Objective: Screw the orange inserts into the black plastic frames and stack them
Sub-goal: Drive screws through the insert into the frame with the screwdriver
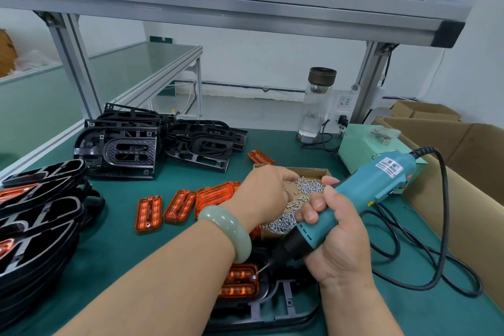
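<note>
Head view looks down on a green surface (122, 254). At 6 o'clock, nearest the person, lies a black frame (272, 305) with an orange insert (240, 279) seated in it. The right hand (335, 232) has its fingers wrapped round a teal electric screwdriver (368, 191), held tilted, its bit meeting a screw at the insert's right edge.

At the centre sits a shallow open cardboard box (321, 172) holding a heap of small silver screws (289, 218). The left hand (261, 194), with a pale green bangle (226, 232) on its wrist, reaches into that box with fingers bent over the screws. The fingertips are hidden, so I cannot tell whether they pinch one.

Loose inserts (149, 213) lie at the box's 9 o'clock, two single and a small stack. Bare frames (122, 144) are piled at 11 o'clock. A stack of frames (41, 226), seemingly fitted with inserts, stands at 9 o'clock. A glass bottle (316, 106) holding a little clear liquid stands at 1 o'clock. A brown carton (463, 172) runs along 3 o'clock, its inside out of view.
</note>
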The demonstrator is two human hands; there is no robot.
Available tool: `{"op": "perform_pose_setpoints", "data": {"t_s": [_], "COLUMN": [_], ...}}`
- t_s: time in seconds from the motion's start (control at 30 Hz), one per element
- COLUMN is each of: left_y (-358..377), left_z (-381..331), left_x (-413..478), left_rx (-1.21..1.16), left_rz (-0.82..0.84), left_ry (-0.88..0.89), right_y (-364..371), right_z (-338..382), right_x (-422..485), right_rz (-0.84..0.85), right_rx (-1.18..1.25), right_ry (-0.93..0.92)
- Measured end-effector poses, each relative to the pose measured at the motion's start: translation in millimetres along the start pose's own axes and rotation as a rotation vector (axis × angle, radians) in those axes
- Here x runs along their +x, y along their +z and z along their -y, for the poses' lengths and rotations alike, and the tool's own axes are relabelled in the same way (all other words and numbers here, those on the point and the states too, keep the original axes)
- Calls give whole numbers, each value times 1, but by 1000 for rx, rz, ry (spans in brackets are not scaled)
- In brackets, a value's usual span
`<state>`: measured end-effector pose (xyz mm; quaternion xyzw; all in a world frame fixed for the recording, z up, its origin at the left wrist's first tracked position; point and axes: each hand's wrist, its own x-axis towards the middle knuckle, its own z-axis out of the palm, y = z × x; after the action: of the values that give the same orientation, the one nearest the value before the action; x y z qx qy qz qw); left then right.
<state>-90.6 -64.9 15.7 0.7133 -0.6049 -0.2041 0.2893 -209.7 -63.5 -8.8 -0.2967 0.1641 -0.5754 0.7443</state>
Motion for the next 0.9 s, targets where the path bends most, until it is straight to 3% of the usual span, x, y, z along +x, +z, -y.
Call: {"op": "perform_pose_setpoints", "data": {"t_s": [0.23,0.57,0.77,0.9], "left_y": [-1,-4,-9,-14], "left_z": [0,-3,-4,-8], "left_x": [-1,-5,-8,-11], "left_rx": [-28,362,258,45], "left_rz": [-40,-94,-193,-264], "left_ry": [-3,159,168,110], "right_y": [1,2,2,2], "right_z": [1,1,1,1], "right_x": [0,-1,-1,-2], "right_rz": [-9,1,-5,-7], "right_rx": [0,10,20,25], "right_ry": [-1,-3,-5,-1]}}
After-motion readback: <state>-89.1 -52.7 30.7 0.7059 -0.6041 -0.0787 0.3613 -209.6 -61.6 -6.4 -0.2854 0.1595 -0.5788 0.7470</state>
